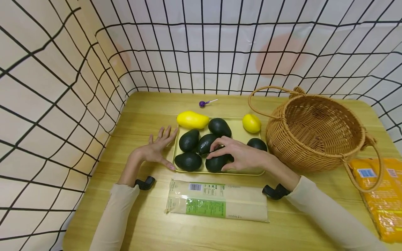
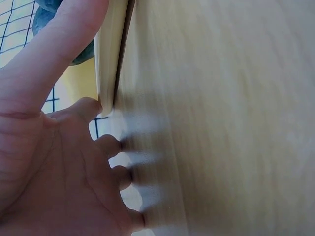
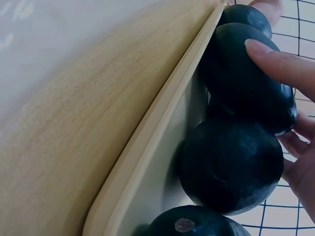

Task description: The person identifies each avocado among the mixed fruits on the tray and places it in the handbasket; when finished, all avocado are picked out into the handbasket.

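My right hand holds a dark green avocado at the front of a shallow pale-yellow tray; the thumb lies along its side in the right wrist view. Several more avocados crowd around it, including one at the front left corner and one at the right end. Fingers spread, my left hand rests at the tray's left edge, its thumb by the near corner. Along the back of the tray are a yellow mango and a lemon.
A wicker basket with raised handles stands right of the tray. In front lies a long noodle packet, and an orange packet is at the far right. Behind the tray is a purple lollipop. Black wire mesh encloses the table.
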Demonstrator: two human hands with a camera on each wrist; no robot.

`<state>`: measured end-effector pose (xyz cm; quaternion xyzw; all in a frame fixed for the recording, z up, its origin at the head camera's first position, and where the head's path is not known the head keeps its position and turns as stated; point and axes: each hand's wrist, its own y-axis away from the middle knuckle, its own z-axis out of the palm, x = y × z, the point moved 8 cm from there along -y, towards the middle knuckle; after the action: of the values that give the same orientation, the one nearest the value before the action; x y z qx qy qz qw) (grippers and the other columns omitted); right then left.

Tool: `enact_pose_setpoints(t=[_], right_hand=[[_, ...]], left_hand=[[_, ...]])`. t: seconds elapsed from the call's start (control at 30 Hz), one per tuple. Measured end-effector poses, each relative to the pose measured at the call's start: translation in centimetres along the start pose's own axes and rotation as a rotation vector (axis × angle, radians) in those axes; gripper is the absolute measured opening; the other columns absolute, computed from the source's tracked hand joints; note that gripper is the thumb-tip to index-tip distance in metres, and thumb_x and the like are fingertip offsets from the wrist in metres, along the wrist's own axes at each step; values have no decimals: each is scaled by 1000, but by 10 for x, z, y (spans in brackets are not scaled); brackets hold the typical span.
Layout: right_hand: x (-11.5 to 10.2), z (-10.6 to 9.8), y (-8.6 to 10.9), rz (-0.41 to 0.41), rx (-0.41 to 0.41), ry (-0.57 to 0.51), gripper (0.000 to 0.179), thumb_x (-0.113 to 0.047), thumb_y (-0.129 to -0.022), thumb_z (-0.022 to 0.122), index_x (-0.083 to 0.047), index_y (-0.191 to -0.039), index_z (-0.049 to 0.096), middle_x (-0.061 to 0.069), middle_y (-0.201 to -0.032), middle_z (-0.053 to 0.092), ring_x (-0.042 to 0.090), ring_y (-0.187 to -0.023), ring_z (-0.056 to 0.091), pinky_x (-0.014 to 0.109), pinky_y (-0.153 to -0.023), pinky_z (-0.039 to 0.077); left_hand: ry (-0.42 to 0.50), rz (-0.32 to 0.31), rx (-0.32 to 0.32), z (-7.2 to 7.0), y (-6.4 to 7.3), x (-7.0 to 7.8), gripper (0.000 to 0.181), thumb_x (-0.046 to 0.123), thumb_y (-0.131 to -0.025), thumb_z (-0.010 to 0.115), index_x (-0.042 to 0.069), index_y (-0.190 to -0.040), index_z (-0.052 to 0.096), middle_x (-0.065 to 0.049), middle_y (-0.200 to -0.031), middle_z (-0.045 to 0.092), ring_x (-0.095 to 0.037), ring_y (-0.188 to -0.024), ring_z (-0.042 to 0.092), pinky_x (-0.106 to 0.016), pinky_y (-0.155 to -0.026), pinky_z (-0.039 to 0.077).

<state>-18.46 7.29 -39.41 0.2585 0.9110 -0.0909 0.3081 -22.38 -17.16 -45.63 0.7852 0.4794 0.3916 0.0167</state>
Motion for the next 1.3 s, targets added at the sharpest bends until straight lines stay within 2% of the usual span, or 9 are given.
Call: enact_pose_setpoints(t=[0.17, 0.3, 0.47, 0.7, 0.77, 0.9, 1.13, 1.23, 1.3], right_hand=[[1, -1, 1, -9, 16, -41, 50, -20, -85, 87, -30, -132, 72, -6, -135, 56, 15, -129, 48, 47, -112, 45], [-2, -8, 2, -44, 48, -77, 50, -20, -85, 86, -27, -132, 72, -3, -134, 58, 18, -128, 50, 49, -110, 45], [-8, -25, 6, -82, 107, -96, 50, -20, -85, 87, -22, -133, 72, 1, -134, 60, 21, -128, 51, 50, -110, 46], [-14, -59, 27, -76, 244, -25, 52, -17, -83, 88, -21, -132, 72, 2, -133, 61, 20, -124, 54, 43, -105, 48], [-15, -68, 35, -61, 277, 3, 53, -16, -82, 89, -22, -132, 72, 2, -133, 61, 19, -124, 55, 41, -104, 49], [-18, -90, 56, -50, 363, 65, 58, -11, -78, 91, -21, -132, 72, 2, -133, 62, 15, -121, 56, 30, -100, 48], [-22, -134, 106, -28, 574, 115, 74, 10, -61, 93, -10, -129, 73, 7, -131, 65, 4, -123, 55, 11, -98, 44], [-17, -151, 130, 16, 645, 133, 78, 18, -57, 92, -6, -129, 73, 3, -131, 64, 2, -124, 55, 8, -98, 44], [-11, -161, 146, 74, 691, 154, 79, 21, -56, 90, -5, -128, 73, -4, -131, 62, 1, -122, 54, 6, -96, 43]], left_hand=[[5, 3, 0, 0, 0, 0, 145, 42, -71, 95, 18, -166, -11, -20, -168, -32, -43, -154, -34, -76, -115, -22], [3, 3, -1, 0, 0, -1, 145, 42, -71, 95, 18, -166, -11, -20, -168, -32, -43, -154, -34, -77, -115, -22], [0, 3, 0, 0, 0, 0, 145, 42, -70, 95, 19, -166, -12, -20, -168, -32, -43, -154, -34, -77, -115, -21], [-5, 3, 0, 0, -1, 0, 145, 43, -71, 94, 18, -166, -12, -21, -168, -31, -43, -154, -34, -77, -115, -21], [-4, 3, -1, 0, -1, -1, 145, 43, -71, 94, 18, -166, -12, -21, -168, -31, -43, -154, -34, -77, -115, -21], [-6, 1, -2, 1, -1, -1, 145, 44, -70, 94, 18, -166, -12, -20, -168, -32, -42, -154, -34, -77, -115, -22], [-12, 8, -5, 2, -2, -1, 145, 45, -71, 94, 19, -166, -13, -19, -168, -32, -42, -153, -35, -77, -115, -23], [-14, 9, -4, 2, -2, -1, 145, 45, -71, 94, 19, -166, -13, -19, -168, -32, -42, -153, -35, -77, -114, -23], [-18, 8, -3, 2, -1, -1, 145, 45, -71, 94, 19, -166, -13, -20, -168, -32, -42, -153, -35, -77, -114, -23]])
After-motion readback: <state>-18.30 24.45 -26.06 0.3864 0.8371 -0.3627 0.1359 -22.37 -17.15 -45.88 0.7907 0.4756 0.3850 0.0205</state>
